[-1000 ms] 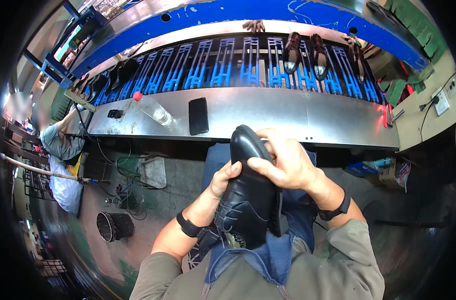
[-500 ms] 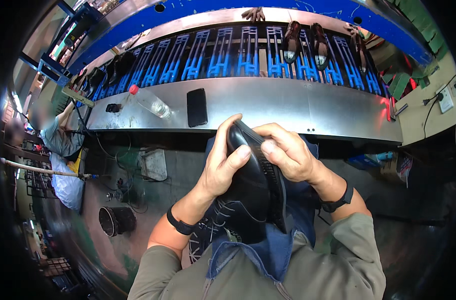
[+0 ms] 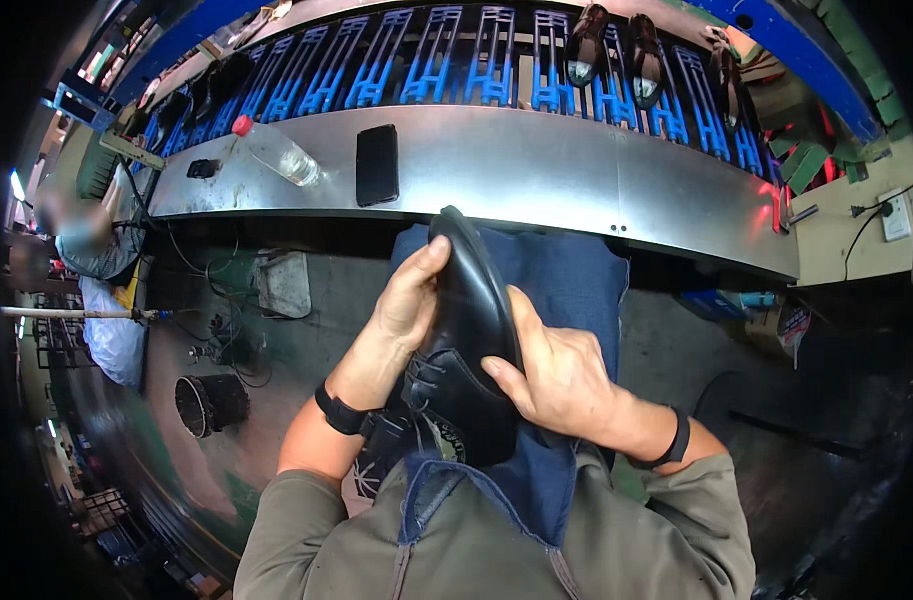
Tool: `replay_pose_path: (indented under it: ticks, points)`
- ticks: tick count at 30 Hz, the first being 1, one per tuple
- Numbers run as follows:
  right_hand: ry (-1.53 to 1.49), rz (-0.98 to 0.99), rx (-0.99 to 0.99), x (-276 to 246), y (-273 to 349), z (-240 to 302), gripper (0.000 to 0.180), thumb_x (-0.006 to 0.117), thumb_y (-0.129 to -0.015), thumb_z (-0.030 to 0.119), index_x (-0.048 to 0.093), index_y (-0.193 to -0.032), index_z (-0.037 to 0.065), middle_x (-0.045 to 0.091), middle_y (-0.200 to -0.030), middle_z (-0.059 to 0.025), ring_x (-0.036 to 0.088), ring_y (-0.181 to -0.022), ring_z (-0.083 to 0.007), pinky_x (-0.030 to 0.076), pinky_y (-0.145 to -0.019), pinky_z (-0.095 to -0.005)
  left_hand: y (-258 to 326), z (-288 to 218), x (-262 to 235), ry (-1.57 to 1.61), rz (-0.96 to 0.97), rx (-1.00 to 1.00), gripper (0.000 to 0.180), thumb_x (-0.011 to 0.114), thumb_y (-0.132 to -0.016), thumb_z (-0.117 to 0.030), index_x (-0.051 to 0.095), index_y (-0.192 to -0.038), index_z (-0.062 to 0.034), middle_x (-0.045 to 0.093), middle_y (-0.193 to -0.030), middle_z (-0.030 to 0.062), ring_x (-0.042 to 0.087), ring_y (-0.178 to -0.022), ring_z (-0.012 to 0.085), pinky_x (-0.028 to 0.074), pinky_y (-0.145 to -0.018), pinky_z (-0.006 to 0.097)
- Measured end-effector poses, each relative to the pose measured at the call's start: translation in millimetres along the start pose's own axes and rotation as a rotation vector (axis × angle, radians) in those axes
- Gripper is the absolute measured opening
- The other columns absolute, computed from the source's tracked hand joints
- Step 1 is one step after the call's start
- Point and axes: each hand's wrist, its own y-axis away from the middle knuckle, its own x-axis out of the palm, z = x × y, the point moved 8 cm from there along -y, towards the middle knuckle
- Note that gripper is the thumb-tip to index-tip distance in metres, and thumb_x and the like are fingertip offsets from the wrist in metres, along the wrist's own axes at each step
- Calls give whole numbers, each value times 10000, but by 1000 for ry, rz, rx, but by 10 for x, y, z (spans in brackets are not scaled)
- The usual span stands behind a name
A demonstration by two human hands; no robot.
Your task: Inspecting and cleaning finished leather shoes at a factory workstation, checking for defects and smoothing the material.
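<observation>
A black lace-up dress shoe [image 3: 467, 320] lies over my lap, its toe pointing away from me and its heel end close to my body. My left hand [image 3: 409, 295] grips the toe from the left side, thumb on the upper and fingers hidden beneath. Along the sole edge on the right, my right hand [image 3: 557, 375] holds the shoe with its thumb on the rear part of the upper. The shoe's laces and its open collar show on the left side, near the blue apron [image 3: 577, 290].
Ahead runs a metal ledge [image 3: 537, 165] with a clear bottle [image 3: 282, 158] and a dark phone [image 3: 378, 165] on it. Behind it, a rack with blue supports [image 3: 492, 60] carries several shoes [image 3: 645, 60]. A black bucket [image 3: 212, 403] stands on the floor at left.
The shoe has rolled so that its upper faces up more and its sole is turned away. My right hand has slid back from the toe toward the shoe's middle.
</observation>
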Motion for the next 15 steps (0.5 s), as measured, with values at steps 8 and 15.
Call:
replay_pose_path:
  ticks: [8, 15]
  points:
    - [132, -72, 54, 157, 721, -37, 822, 770, -693, 51, 458, -1452, -3, 463, -1379, -277, 511, -1234, -447, 461, -992, -502, -125, 408, 70, 303, 227, -46, 542, 559, -1011, -473, 512, -1382, -81, 666, -1213, 151, 693, -1048, 281, 578, -920, 444]
    - [129, -224, -677, -91, 157, 294, 597, 681, -784, 198, 580, -1370, 257, 492, -1486, -155, 441, -1401, -348, 330, -1139, -538, -89, -126, 460, 109, -146, -131, 414, 440, -1067, -369, 569, -1284, -41, 661, -1185, 144, 672, -1045, 256, 567, -926, 420]
